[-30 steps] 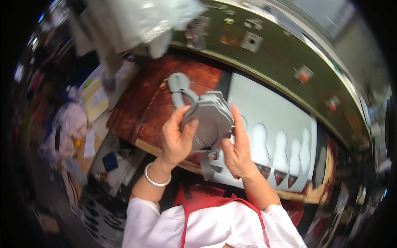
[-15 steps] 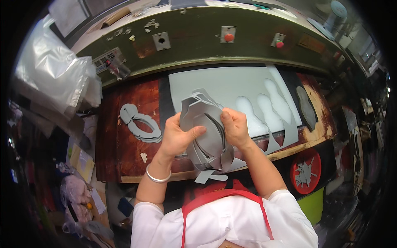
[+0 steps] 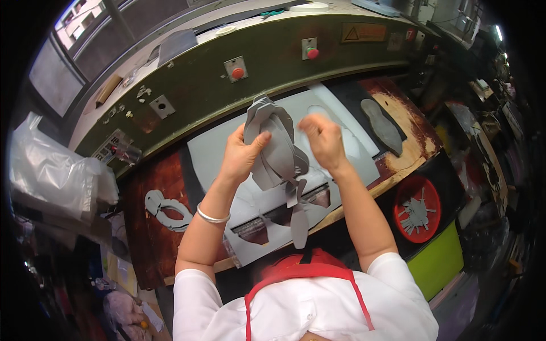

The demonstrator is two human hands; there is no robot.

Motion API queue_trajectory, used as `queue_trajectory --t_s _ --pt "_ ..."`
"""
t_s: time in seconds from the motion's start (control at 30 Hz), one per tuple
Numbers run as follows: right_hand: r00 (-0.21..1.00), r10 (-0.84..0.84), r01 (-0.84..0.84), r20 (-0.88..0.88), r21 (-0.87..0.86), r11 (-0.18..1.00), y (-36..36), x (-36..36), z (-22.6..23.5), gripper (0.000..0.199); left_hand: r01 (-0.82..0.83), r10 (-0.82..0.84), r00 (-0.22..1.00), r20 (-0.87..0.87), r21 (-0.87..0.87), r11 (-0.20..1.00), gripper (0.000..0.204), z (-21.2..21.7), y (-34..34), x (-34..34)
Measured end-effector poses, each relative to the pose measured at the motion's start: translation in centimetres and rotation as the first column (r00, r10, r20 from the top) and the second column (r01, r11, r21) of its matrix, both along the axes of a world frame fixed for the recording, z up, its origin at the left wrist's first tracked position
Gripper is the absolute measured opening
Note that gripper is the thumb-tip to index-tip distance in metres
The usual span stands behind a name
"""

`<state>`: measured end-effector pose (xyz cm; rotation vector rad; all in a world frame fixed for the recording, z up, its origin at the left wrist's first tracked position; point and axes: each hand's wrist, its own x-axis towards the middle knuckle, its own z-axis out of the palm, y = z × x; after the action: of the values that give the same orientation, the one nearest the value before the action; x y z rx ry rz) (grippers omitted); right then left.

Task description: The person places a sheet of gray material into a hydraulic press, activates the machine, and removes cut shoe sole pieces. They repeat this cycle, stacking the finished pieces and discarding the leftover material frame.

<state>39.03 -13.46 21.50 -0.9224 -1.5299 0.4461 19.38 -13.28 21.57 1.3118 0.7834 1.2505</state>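
While the left hand (image 3: 242, 156) pinches the stack of grey cutouts (image 3: 276, 150) above the table (image 3: 398, 165), keep that grip firm. Right hand (image 3: 323, 139), half-curled and blurred, holds nothing I can tell; peel single pieces, support the dangling strip (image 3: 298, 219).

You stand in shoe workshop: green cutting press (image 3: 227, 91) at 12 o'clock, red buttons (image 3: 238, 73), grey sole-shaped cutouts (image 3: 382, 126) on worn bench (image 3: 415, 148).
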Motion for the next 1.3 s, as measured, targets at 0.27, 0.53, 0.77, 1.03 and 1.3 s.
queue_trajectory --t_s 0.27,0.53,0.77,1.03,1.3 --pt "0.888 0.011 -0.081 -0.460 -0.132 0.988 -3.8 4.9 -5.5 0.034 -0.056 0.104 0.897 0.430 -0.122 0.991 0.039 2.0 5.0 4.7" --pt "-0.310 -0.295 0.249 -0.904 -0.376 0.892 -1.7 22.3 -10.9 0.033 -0.087 0.073 0.931 0.357 0.023 0.996 0.031 7.0 6.5 6.1" --pt "0.031 -0.320 0.152 -0.947 -0.312 0.938 -8.0 27.7 -13.3 0.050 -0.103 0.103 0.995 0.014 0.217 0.971 0.041 11.8 7.8 7.0" --pt "-0.094 -0.564 0.334 -0.821 -0.559 0.759 -14.8 39.3 -16.8 0.048 -0.151 0.151 0.988 0.026 0.330 0.932 0.034 13.7 7.4 4.1" --pt "-0.062 -0.611 0.406 -0.789 -0.580 0.706 -20.1 57.6 -27.0 0.055 -0.264 0.243 0.961 0.132 0.180 0.948 0.040 11.9 5.9 -0.1"
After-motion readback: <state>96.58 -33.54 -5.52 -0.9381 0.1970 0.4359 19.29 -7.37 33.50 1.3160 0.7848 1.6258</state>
